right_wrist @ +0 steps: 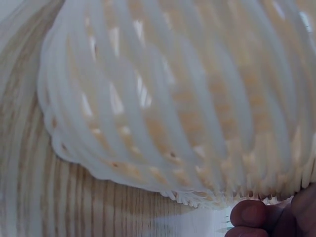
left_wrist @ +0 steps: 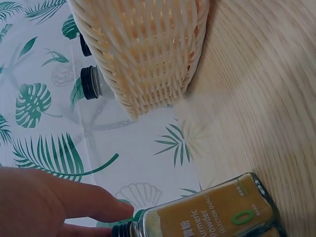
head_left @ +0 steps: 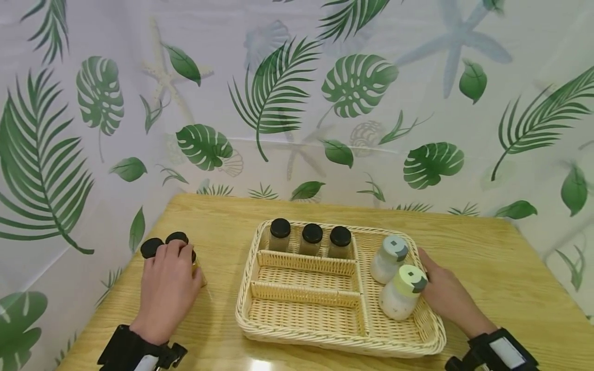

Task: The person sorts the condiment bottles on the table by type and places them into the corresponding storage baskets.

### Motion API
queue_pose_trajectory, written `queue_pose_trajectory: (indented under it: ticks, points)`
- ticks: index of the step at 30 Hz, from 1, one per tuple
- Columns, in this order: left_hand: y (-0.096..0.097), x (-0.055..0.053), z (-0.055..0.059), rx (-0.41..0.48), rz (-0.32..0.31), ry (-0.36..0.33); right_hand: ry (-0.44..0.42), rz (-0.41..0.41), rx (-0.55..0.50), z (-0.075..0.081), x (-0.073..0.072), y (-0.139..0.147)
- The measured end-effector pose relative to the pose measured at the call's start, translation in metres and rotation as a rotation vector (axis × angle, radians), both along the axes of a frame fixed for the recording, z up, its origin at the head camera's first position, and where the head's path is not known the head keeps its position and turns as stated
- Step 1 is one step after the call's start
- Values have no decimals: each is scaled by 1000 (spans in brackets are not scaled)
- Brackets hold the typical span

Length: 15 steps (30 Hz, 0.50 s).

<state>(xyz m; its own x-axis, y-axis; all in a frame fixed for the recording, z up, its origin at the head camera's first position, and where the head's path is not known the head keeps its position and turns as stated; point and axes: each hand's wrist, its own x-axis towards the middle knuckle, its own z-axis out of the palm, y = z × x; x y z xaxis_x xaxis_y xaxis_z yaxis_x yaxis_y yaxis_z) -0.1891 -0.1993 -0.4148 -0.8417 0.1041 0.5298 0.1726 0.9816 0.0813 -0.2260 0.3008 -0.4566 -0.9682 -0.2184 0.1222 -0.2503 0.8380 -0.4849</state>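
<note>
On the left of the table my left hand bends over a few black-lidded spice jars. In the left wrist view, its thumb and a finger are at the black lid of a turmeric powder jar, gripping it at the top. The jar's base is close to the tabletop. My right hand holds the right end of a woven basket at its rim. Its fingertips show beside the weave in the right wrist view, and the rest of the hand is partly hidden there.
Inside the basket, three black-lidded jars stand in the back-left compartment. A blue-lidded jar and a yellow-lidded jar stand in the right compartment. Behind the wooden table hangs a leaf-printed cloth.
</note>
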Motion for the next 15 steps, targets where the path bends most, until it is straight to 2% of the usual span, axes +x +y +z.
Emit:
queue_pose_trajectory:
  ticks: [15]
  points:
    - [-7,-4,-1,32,-5,14,-69,-14,9,5,0,-2]
